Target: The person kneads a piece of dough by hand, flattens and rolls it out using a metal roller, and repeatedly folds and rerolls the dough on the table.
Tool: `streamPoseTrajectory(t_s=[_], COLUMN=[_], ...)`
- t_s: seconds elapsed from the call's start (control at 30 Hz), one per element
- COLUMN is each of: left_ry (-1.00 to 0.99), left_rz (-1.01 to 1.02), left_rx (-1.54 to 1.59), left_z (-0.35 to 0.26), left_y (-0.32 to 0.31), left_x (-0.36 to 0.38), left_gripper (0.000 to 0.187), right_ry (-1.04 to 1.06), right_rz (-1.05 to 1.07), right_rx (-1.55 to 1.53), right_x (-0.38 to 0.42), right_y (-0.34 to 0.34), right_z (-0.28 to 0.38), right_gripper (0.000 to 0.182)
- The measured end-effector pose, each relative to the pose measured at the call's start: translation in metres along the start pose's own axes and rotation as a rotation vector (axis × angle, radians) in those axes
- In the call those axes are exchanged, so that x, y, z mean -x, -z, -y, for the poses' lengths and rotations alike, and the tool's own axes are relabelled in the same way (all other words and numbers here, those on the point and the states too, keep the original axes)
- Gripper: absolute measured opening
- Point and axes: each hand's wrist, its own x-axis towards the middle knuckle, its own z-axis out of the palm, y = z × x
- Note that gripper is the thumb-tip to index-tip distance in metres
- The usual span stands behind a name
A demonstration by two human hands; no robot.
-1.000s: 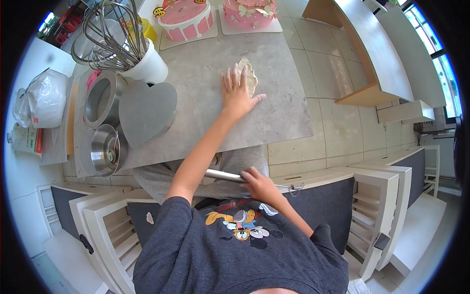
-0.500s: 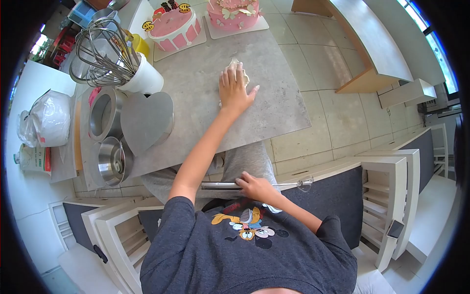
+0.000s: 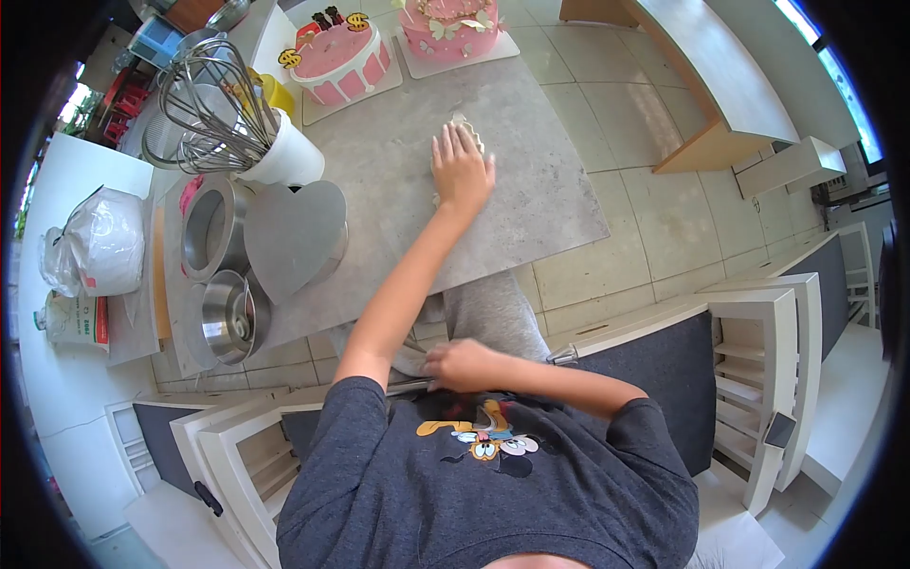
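My left hand [image 3: 461, 178] lies palm down on the grey tabletop [image 3: 531, 190], fingers stretched out flat. Partly under its fingers is a pale, wavy-edged piece [image 3: 471, 134]; I cannot make out what it is. Low in front of my lap, my right hand [image 3: 459, 366] is closed and a little blurred around a slim metal rod [image 3: 406, 385]. The forearm covers most of that rod. Its silvery far end [image 3: 563, 355] shows beyond my right forearm.
Two pink cakes, one with dollar signs [image 3: 343, 59] and one with butterflies [image 3: 450, 28], stand at the back. To the left are whisks in a white tub [image 3: 289, 156], a heart-shaped pan [image 3: 296, 232], a ring tin [image 3: 213, 228] and a steel bowl [image 3: 227, 318]. White-framed chairs [image 3: 758, 379] flank me.
My right hand has moved left and closer to my body, and the rod has shifted with it. My left hand stays on the pale piece, its fingers slightly turned.
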Motion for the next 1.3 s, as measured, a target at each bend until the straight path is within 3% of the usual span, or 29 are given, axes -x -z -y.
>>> streamPoseTrajectory(t_s=[0.07,0.2,0.27,0.33,0.37,0.43,0.53,0.6,0.63,0.73,0.8,0.93,1.0,1.07,1.17,1.3], left_ry=[0.025,0.049,0.039,0.027,0.08,0.131,0.182,0.445,0.442,0.407,0.025,0.075,0.29,0.352,0.368,0.237], left_rz=[-0.045,-0.074,-0.045,-0.021,-0.038,-0.06,-0.078,0.245,0.247,0.246,-0.338,-0.297,-0.027,-0.032,0.002,0.1], left_rx=[0.019,-0.032,-0.032,-0.037,0.1,0.225,0.353,0.588,0.584,0.697,0.232,0.393,0.669,0.681,0.654,0.581], left_z=[-0.002,-0.001,-0.002,-0.003,-0.003,0.0,0.002,0.002,0.003,0.004,0.004,0.017,0.019,0.024,0.048,0.068], left_y=[-0.006,-0.03,-0.029,-0.024,-0.017,-0.003,0.02,0.042,0.043,0.04,0.01,-0.004,0.014,0.036,0.05,0.067], left_x=[0.011,0.013,0.012,0.009,0.009,0.008,0.004,-0.003,-0.002,0.01,0.034,0.033,0.025,0.008,-0.024,-0.077], left_gripper=[0.055,0.051,0.048,0.044,0.037,0.031,0.024,0.024,0.024,0.03,0.035,0.04,0.036,0.034,0.03,0.026], right_ry=[-0.077,-0.519,-0.615,-0.729,-0.722,-0.741,-0.82,-0.883,-0.941,-0.918,-0.9,-0.829,-0.799,-0.762,-0.449,-0.494], right_rz=[-0.099,-0.455,-0.636,-0.704,-0.701,-0.823,-0.73,-0.621,-0.509,-0.444,-0.456,-0.583,-0.664,-0.744,-1.061,-1.009], right_rx=[0.039,0.186,-0.11,-0.599,-0.596,-1.112,-1.034,-0.874,-0.709,-0.51,-0.603,-0.893,-0.91,-0.927,-0.641,-0.401], right_x=[0.001,0.01,0.005,-0.005,-0.012,-0.031,-0.062,-0.079,-0.085,-0.099,-0.1,-0.088,-0.074,-0.059,-0.041,-0.042], right_y=[0.051,0.132,0.162,0.181,0.188,0.194,0.196,0.2,0.204,0.201,0.203,0.205,0.205,0.201,0.174,0.169], right_z=[-0.014,-0.067,-0.111,-0.157,-0.163,-0.172,-0.174,-0.18,-0.183,-0.212,-0.212,-0.201,-0.192,-0.194,-0.202,-0.199], right_gripper=[0.016,0.007,0.012,0.023,0.023,0.035,0.041,0.04,0.038,0.033,0.029,0.024,0.022,0.021,0.019,0.014])
